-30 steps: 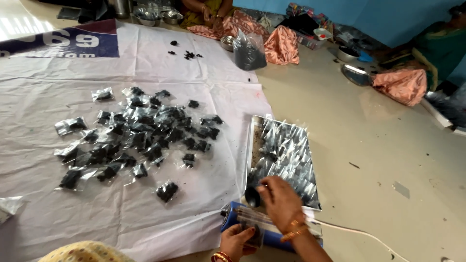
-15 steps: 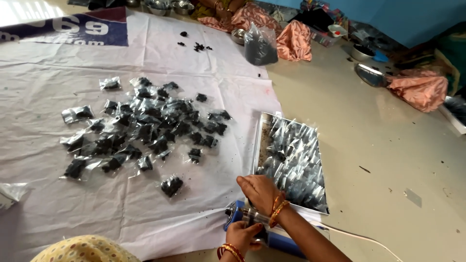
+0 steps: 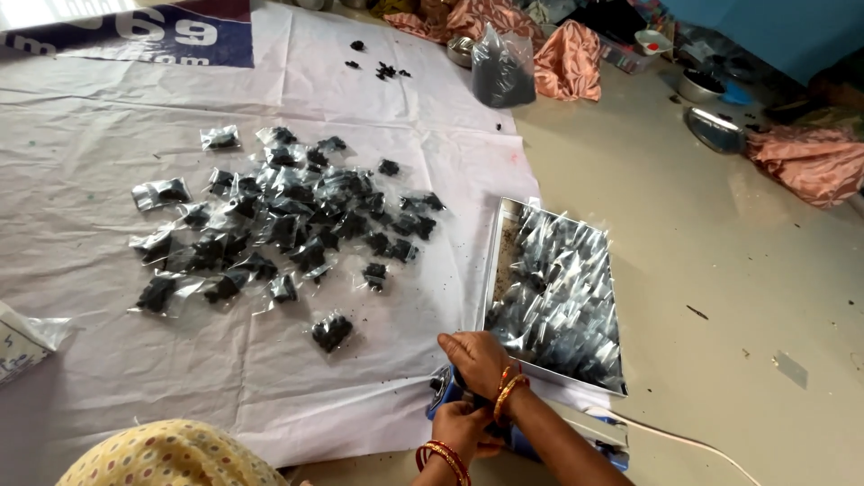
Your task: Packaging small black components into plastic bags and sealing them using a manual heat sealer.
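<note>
My right hand [image 3: 474,360] lies palm down, fingers curled, on the top end of a blue sealing device [image 3: 439,394] at the near edge of the white sheet [image 3: 90,180]. What is under the palm is hidden. My left hand [image 3: 463,428] is just below it, closed around the device's body. Both wrists carry bangles. A metal tray [image 3: 493,261] full of small clear packets with dark contents stands right beside my right hand. Several sealed packets [image 3: 279,225] lie scattered on the sheet to the left, the nearest one [image 3: 332,331] close to my hands.
A white cable [image 3: 684,439] runs right from the device over the bare floor. A clear bag of dark material [image 3: 500,67], pink cloths [image 3: 567,58], metal bowls [image 3: 715,130] and loose dark bits [image 3: 382,67] lie at the far side. Yellow patterned cloth [image 3: 171,454] is at the bottom left.
My right hand drew back from the tray's near corner to the top of the blue device. The left hand stayed on the device. The view tilted slightly.
</note>
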